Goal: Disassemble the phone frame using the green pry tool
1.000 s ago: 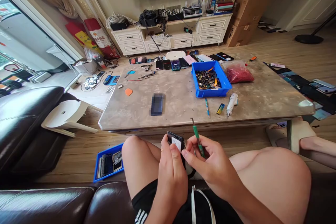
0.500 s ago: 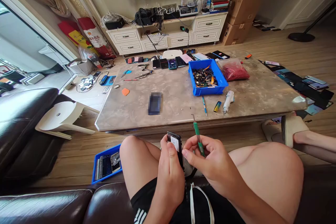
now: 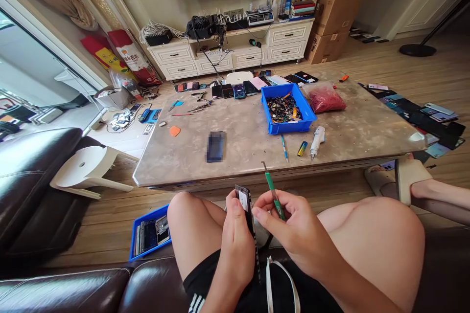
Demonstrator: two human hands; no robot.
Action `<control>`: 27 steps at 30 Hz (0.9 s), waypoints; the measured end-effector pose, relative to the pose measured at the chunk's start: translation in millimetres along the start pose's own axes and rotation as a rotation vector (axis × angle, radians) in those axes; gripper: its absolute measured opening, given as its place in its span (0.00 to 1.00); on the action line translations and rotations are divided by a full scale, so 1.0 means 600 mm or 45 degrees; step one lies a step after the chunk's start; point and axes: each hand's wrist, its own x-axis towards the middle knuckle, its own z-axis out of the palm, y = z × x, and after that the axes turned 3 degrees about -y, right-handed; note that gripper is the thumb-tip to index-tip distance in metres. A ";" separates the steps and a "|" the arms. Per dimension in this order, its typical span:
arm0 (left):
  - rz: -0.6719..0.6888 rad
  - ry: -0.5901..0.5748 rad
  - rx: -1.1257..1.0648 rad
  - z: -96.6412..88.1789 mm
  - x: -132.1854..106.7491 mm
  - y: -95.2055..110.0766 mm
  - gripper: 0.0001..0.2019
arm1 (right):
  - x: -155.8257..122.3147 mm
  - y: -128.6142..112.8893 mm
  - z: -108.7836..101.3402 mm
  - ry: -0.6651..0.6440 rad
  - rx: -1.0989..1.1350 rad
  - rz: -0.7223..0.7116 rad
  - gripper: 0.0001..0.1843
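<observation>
My left hand is wrapped round a dark phone, held on edge above my lap, with a white label on its face. In my right hand is a green-handled pry tool, its thin hooked metal tip pointing up and away from me. The right thumb and fingertips are at the phone's right edge; I cannot tell whether they touch it. Beyond my hands, on the table, lies a blurred-out dark rectangular item.
A blue bin of small electronic parts stands on the table, beside a bag of red material. Nearer lie a white electric screwdriver, a battery and a blue pen. Another blue bin stands on the floor at left.
The view has shifted slightly. The green tool has tilted a little further left, its tip moving left. Both hands keep their holds.
</observation>
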 end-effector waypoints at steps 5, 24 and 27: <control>0.045 0.072 0.035 0.005 0.000 0.003 0.33 | -0.003 -0.003 0.001 0.040 -0.194 0.046 0.14; -0.049 0.044 -0.126 0.009 0.001 -0.001 0.35 | -0.002 -0.004 -0.015 -0.039 -0.131 0.007 0.13; 0.057 0.075 -0.038 0.011 0.001 0.001 0.35 | -0.003 -0.004 -0.017 0.002 -0.170 0.020 0.13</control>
